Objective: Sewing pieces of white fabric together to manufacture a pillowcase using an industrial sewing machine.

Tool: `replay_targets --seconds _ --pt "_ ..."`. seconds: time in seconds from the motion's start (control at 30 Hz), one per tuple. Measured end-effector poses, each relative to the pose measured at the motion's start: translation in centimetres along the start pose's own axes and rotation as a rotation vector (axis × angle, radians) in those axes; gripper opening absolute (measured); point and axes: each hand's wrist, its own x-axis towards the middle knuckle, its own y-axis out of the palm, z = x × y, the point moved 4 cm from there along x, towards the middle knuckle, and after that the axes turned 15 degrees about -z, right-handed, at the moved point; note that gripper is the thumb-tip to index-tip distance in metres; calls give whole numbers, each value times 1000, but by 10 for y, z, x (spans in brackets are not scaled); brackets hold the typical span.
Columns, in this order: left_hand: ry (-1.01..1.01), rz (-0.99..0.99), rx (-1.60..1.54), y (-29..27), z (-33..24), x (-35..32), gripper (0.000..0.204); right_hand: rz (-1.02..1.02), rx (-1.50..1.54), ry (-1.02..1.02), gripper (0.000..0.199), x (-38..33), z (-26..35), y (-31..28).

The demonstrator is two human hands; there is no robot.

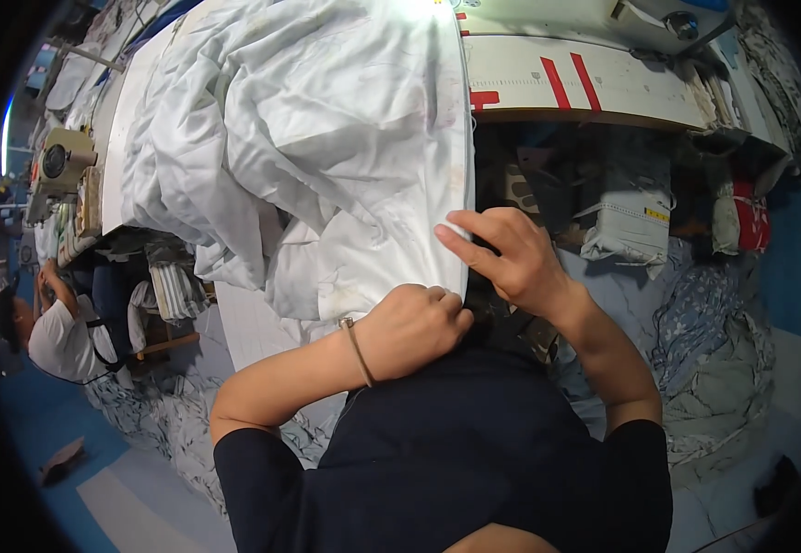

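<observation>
A large white cloth (345,120) lies in loose folds over the table and hangs off its near edge toward my lap. Its straight right edge runs up to a bright light at the top. My left hand (411,334), with a band on the wrist, is closed on the cloth's lower right corner. Farther up that edge is my right hand (511,258), its thumb and forefinger stretched out and apart over the cloth's border. The other fingers of my right hand are partly bent. Whether its fingertips touch the cloth is hard to tell.
The white tabletop (511,78) carries red tape strips and a ruler scale. Wrapped fabric bundles (635,217) sit beneath it at the right. Patterned cloth heaps (704,369) cover the floor. At far left, another person (64,323) works near a sewing machine (67,161).
</observation>
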Motion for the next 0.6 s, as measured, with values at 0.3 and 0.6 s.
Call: replay_targets --seconds 0.3,0.6 --pt "-234 -6 -466 -67 58 14 31 -132 67 -3 25 28 -8 -23" --pt "-930 -933 666 -54 216 -59 21 -87 203 432 21 -31 -37 11"
